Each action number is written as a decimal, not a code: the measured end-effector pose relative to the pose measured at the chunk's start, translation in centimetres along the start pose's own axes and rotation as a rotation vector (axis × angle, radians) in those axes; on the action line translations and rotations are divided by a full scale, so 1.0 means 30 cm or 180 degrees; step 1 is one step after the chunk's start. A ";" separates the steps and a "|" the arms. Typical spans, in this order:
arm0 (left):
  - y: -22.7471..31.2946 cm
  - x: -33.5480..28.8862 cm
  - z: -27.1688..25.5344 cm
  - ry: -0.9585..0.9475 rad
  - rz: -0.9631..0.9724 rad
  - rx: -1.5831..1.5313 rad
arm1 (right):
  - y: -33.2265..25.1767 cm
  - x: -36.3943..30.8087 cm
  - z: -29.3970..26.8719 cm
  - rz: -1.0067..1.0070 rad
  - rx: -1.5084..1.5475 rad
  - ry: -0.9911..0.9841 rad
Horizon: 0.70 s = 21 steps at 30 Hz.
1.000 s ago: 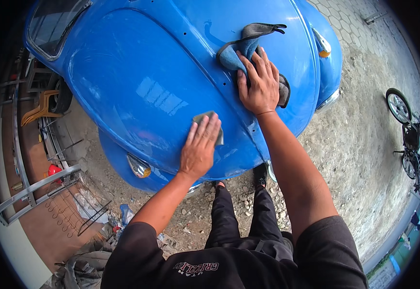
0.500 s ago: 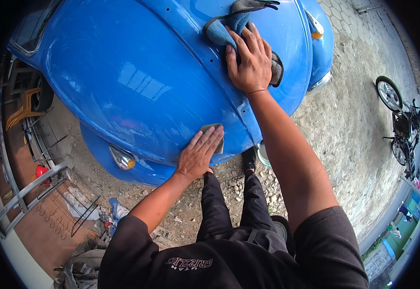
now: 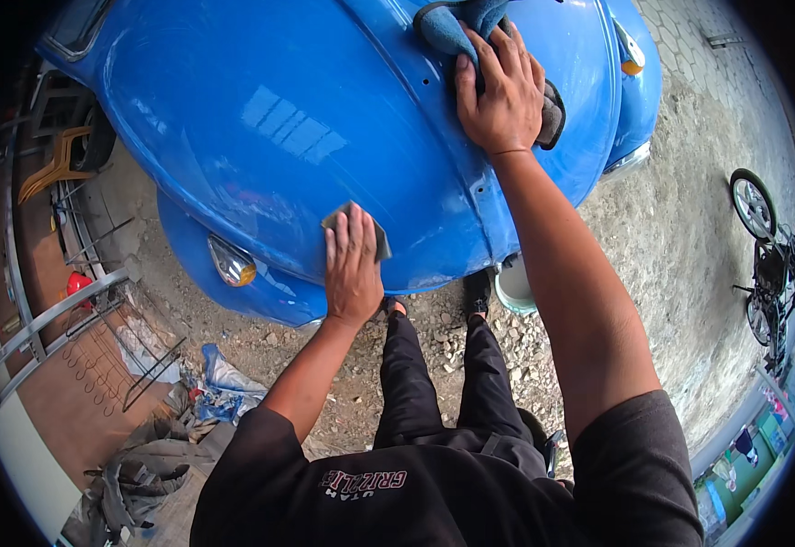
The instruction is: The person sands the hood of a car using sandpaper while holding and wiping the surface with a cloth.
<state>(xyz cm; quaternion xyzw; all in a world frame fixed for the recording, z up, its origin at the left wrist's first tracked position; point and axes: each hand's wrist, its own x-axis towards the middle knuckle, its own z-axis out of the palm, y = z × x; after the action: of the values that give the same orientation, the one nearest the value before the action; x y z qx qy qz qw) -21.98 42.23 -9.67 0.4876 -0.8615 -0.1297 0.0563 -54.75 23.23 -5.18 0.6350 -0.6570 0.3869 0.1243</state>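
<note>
My left hand (image 3: 353, 269) presses a small grey-brown piece of sandpaper (image 3: 382, 239) against the curved blue car hood (image 3: 233, 191), near its front edge. Its fingers lie close together over the sheet, whose corners stick out around them. Farther up and to the right, my right hand (image 3: 504, 100) bears down on a bunched blue and dark grey cloth (image 3: 445, 29). Part of that cloth shows between thumb and fingers, and a grey end pokes out beside the palm. Whitish scuffs and streaks mark the paint.
A pale bucket (image 3: 514, 290) stands on the gravel by my feet. At left are a metal rack (image 3: 110, 360), an orange chair (image 3: 56, 164) and crumpled grey fabric (image 3: 133, 483). A motorcycle (image 3: 766, 255) is at far right. Headlights (image 3: 230, 262) sit on the fenders.
My left hand has slid the sandpaper leftward across the hood. My right hand and the cloth keep their place on the car, while the whole view has shifted slightly.
</note>
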 end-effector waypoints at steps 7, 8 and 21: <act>0.110 -0.117 0.079 -0.0017 -0.0276 -0.0215 | -0.011 -0.013 0.030 0.0058 0.0004 -0.0017; 0.133 -0.153 0.099 -0.0066 -0.0385 -0.0265 | 0.002 -0.010 0.019 0.0032 -0.0015 -0.0043; 0.068 -0.040 0.009 0.1128 -0.1349 -0.0512 | 0.013 -0.016 0.007 -0.0004 -0.0099 -0.0197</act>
<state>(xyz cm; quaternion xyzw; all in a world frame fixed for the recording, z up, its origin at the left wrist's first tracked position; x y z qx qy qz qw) -23.12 44.30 -9.33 0.6658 -0.7042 -0.1193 0.2161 -54.96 23.42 -5.77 0.6451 -0.6660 0.3567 0.1141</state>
